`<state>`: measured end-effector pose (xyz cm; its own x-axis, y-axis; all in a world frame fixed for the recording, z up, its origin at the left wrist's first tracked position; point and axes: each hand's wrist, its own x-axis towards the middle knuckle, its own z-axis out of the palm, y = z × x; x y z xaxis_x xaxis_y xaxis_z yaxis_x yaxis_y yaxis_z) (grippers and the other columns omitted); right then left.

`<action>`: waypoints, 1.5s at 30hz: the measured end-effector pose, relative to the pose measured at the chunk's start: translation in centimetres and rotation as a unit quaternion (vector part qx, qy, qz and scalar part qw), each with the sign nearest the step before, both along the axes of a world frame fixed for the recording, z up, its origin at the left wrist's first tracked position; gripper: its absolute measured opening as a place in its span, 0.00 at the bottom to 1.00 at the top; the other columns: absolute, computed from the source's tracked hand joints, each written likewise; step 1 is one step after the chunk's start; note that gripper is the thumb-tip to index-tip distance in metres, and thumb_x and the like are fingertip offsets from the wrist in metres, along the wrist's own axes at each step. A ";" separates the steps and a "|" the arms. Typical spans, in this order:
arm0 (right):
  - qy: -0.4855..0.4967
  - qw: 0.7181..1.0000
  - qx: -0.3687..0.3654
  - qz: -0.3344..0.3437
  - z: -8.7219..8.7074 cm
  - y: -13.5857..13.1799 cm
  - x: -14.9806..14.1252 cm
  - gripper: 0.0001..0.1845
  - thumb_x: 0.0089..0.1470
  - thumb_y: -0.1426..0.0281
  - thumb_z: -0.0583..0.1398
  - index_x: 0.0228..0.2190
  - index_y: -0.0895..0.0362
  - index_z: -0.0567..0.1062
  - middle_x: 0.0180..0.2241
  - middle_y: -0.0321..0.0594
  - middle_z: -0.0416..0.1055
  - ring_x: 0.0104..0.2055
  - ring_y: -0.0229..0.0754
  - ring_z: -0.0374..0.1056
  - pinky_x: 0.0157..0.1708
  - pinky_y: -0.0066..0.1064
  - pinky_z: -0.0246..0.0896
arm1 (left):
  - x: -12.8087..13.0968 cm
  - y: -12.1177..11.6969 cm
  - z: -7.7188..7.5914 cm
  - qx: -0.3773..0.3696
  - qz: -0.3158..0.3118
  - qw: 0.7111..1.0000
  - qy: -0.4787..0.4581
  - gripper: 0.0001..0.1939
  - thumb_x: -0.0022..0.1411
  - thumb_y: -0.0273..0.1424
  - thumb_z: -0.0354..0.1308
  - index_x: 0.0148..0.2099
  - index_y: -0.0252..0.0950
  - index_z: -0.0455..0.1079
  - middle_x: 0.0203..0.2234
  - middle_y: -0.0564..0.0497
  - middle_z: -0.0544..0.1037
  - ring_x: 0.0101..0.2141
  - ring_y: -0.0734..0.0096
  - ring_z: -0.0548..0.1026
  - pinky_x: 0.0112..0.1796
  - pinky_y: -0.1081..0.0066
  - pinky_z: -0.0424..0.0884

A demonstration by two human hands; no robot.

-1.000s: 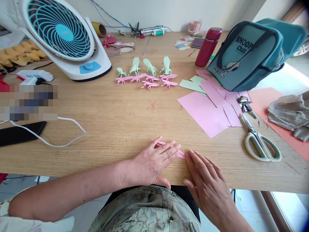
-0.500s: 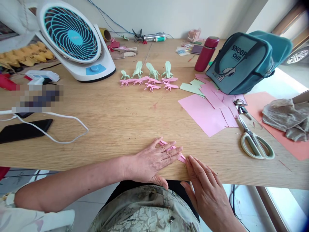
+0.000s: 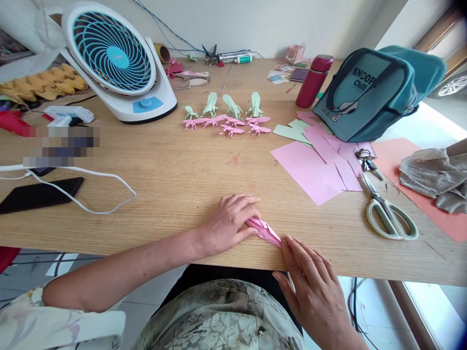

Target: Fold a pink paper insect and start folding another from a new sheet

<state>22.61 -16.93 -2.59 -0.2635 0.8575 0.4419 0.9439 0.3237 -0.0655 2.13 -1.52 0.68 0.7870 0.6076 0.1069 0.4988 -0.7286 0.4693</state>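
Observation:
A narrow folded pink paper piece (image 3: 265, 230) lies near the front edge of the wooden table (image 3: 175, 184). My left hand (image 3: 229, 221) is curled over its left end, fingers bent and pinching the fold. My right hand (image 3: 312, 282) lies flat with fingers stretched out, its fingertips touching the paper's right tip at the table edge.
A row of green and pink folded paper figures (image 3: 228, 116) stands mid-table. Pink sheets (image 3: 310, 167), keys (image 3: 365, 158) and scissors (image 3: 388, 214) lie right, by a teal bag (image 3: 368, 92) and red bottle (image 3: 314, 80). A fan (image 3: 116, 58), black phone (image 3: 38, 194) and white cable (image 3: 91, 187) sit left.
My left hand went from lying flat on the pink paper to curling up and pinching its left end. The paper's fold now shows more. My right hand stayed at the tip.

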 end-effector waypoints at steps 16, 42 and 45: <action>0.309 0.917 -0.252 -0.018 3.6 4.7 0.9 0.11 0.61 0.67 0.58 0.26 0.54 0.71 0.22 0.32 0.62 0.24 0.36 0.58 0.25 0.29 0.50 | 2.6 2.5 4.8 -0.115 -0.089 0.989 -0.009 0.06 0.58 0.27 0.64 0.39 0.36 0.71 0.27 0.55 0.77 0.30 0.73 0.72 0.35 0.73 0.63; 0.511 0.755 -0.402 0.085 4.5 13.1 0.3 0.26 0.60 0.49 0.57 0.26 0.57 0.79 0.25 0.39 0.74 0.33 0.43 0.69 0.36 0.33 0.62 | 2.2 5.4 2.4 -0.482 0.025 0.806 -0.343 0.10 0.55 0.33 0.69 0.32 0.30 0.74 0.27 0.51 0.77 0.30 0.75 0.74 0.35 0.75 0.69; 0.494 0.772 -0.393 0.080 4.1 14.0 0.1 0.27 0.59 0.48 0.58 0.23 0.57 0.79 0.23 0.39 0.73 0.31 0.43 0.68 0.32 0.32 0.61 | 2.0 5.7 2.1 -0.495 0.022 0.801 -0.337 0.11 0.54 0.34 0.69 0.33 0.30 0.75 0.28 0.51 0.77 0.30 0.74 0.75 0.36 0.74 0.69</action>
